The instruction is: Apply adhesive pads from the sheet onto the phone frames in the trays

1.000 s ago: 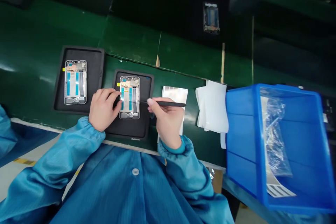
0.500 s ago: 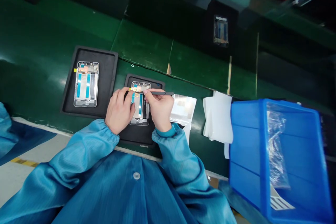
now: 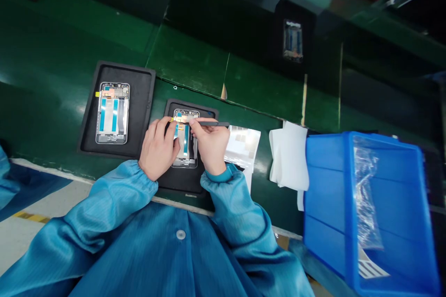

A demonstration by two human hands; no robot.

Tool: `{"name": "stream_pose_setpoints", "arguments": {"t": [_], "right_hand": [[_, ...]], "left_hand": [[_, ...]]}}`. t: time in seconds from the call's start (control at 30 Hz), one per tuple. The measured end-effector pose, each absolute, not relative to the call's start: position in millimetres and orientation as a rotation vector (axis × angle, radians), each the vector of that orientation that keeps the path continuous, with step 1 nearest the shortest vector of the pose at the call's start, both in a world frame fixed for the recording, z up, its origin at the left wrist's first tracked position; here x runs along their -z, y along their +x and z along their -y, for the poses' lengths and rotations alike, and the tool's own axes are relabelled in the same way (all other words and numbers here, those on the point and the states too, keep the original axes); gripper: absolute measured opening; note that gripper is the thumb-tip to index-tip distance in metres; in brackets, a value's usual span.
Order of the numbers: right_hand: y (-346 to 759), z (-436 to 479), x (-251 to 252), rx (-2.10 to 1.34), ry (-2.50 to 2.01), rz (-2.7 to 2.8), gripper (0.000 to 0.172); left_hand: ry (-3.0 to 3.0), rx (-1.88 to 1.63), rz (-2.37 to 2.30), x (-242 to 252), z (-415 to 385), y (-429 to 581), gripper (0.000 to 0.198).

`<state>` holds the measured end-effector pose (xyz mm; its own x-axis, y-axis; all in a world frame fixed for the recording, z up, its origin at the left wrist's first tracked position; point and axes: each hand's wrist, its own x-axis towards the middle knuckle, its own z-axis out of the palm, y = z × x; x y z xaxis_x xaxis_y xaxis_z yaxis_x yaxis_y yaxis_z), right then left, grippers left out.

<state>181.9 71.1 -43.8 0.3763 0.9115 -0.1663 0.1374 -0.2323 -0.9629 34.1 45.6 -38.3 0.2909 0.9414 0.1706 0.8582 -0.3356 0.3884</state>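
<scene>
An opened phone (image 3: pixel 185 160) with its circuit board and blue strips exposed lies on a black tray (image 3: pixel 181 183) in front of me. My left hand (image 3: pixel 156 148) rests at the phone's left side, its fingertips near a small yellow tab at the upper left edge and the thumb apart from them. Between the pinched fingers of my right hand (image 3: pixel 213 145) is a slim black pen-like tool (image 3: pixel 218 124), its back end pointing right. The tool's working tip over the circuit board is too small to make out.
To the left, a second opened phone (image 3: pixel 113 113) lies in a larger black tray (image 3: pixel 141 116). At right are a silvery sheet (image 3: pixel 245 144), white papers (image 3: pixel 289 155) and a blue bin (image 3: pixel 325 195) holding clear plastic. Another phone (image 3: pixel 292 41) sits at the back. A sleeve (image 3: pixel 7 176) shows far left.
Both hands hold nearly the same pose over the phone, and the black tool stays in my right hand. The whole view has shifted slightly.
</scene>
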Motion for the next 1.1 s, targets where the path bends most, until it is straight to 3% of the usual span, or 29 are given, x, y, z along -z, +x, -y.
{"name": "stream_pose_setpoints", "arguments": {"t": [1.1], "right_hand": [[181.3,-70.4,47.5,-0.925,-1.648,1.039,0.027]], "left_hand": [[2.410,-0.396,-1.682,36.1,-45.5,35.4,0.050]]}}
